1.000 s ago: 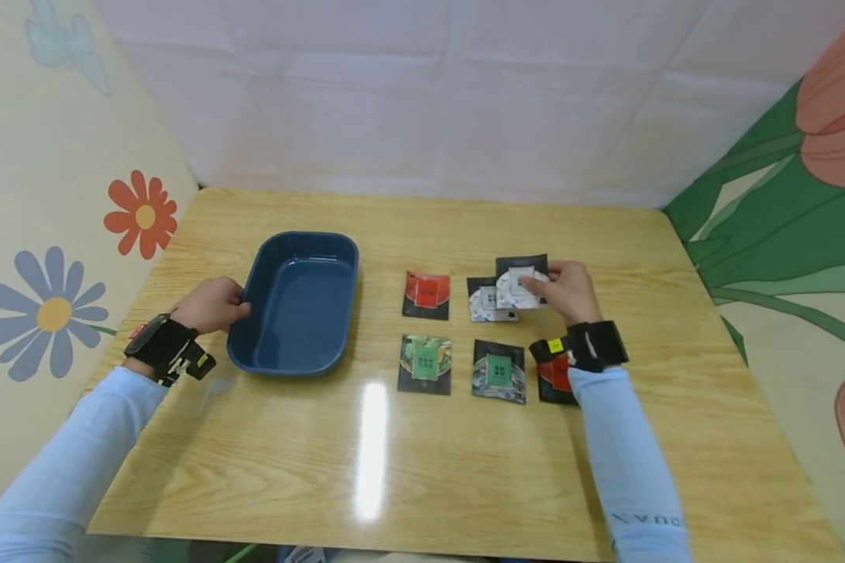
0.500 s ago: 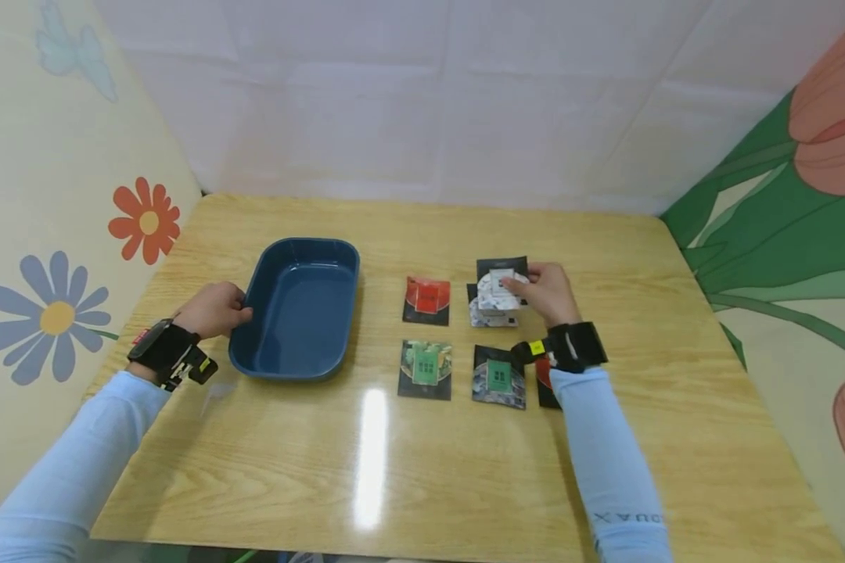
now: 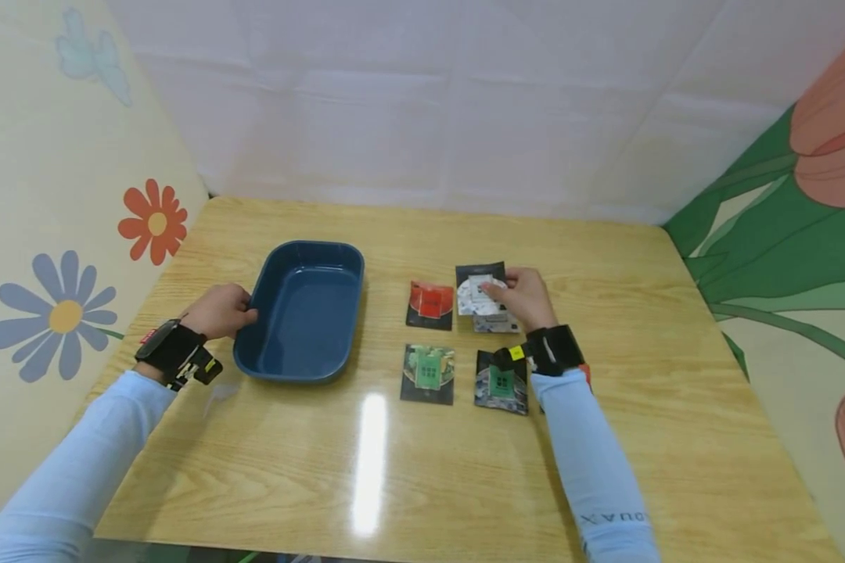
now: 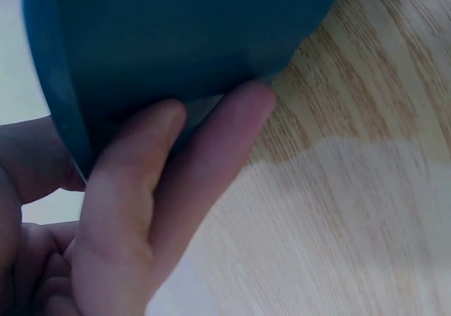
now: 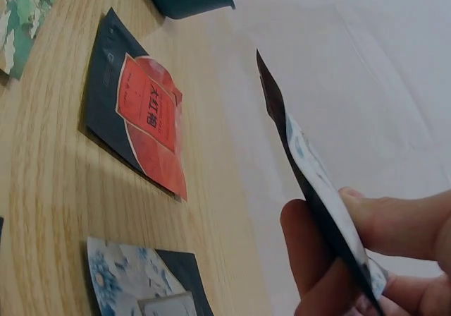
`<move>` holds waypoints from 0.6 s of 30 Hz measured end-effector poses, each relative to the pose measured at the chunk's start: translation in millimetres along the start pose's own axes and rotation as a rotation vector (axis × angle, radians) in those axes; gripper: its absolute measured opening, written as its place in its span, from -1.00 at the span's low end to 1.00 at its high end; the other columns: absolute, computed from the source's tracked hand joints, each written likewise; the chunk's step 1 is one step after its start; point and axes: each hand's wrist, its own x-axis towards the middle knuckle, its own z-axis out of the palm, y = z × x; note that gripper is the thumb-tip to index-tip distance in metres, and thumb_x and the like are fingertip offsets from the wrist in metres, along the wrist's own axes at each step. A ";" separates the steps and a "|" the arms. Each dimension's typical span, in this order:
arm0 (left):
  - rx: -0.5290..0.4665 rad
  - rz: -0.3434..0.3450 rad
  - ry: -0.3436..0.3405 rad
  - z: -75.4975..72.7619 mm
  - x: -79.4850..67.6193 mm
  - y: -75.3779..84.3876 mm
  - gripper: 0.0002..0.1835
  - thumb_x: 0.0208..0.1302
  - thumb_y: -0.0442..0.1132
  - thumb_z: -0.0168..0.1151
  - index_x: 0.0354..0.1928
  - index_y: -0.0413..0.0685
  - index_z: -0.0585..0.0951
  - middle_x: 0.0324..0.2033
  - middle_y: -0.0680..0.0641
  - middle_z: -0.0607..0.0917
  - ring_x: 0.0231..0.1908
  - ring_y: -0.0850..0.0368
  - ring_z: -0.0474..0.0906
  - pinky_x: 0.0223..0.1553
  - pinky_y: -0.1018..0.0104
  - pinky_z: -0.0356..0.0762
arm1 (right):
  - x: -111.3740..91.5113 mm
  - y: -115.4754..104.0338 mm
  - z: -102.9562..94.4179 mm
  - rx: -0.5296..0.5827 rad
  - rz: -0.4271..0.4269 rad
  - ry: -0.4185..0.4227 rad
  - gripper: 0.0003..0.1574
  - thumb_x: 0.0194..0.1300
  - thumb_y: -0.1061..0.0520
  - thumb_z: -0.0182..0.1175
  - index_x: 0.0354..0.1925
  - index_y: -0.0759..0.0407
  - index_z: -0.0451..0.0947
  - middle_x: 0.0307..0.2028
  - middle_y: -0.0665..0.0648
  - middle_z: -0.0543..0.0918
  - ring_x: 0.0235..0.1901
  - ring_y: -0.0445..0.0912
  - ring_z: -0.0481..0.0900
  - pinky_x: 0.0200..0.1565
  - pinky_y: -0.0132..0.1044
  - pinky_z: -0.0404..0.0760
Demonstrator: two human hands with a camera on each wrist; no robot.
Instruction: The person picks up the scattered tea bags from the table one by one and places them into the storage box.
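A blue rectangular dish stands at the left of the table. My left hand pinches its left rim, thumb on one side and fingers under the outer wall in the left wrist view. My right hand pinches a black-and-white tea sachet by its right edge, held up above the table. Beneath and partly hidden by it lies another black-and-white sachet. Just left of the held one is a red-and-black sachet, its printed label readable in the right wrist view.
Nearer the front lie a green-and-black sachet and a dark sachet with a green label. Another red sachet is mostly covered by the right forearm. A white cloth hangs behind the wooden table.
My right hand has carried the black-and-white sachet leftward, across the one lying below it and toward the red sachet. The left hand keeps its hold on the dish rim.
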 end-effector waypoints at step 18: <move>-0.010 -0.041 -0.031 -1.4 2.9 -0.3 -0.75 0.38 -0.34 0.08 -0.22 -0.47 0.62 -0.57 -0.12 0.69 -0.58 0.21 0.60 -0.49 0.34 0.55 | 2.8 -11.7 19.0 -0.007 -0.037 -0.006 -0.70 0.35 0.14 0.25 -0.21 0.43 0.55 -0.62 -0.07 0.40 -0.60 -0.22 0.27 -0.47 -0.38 0.30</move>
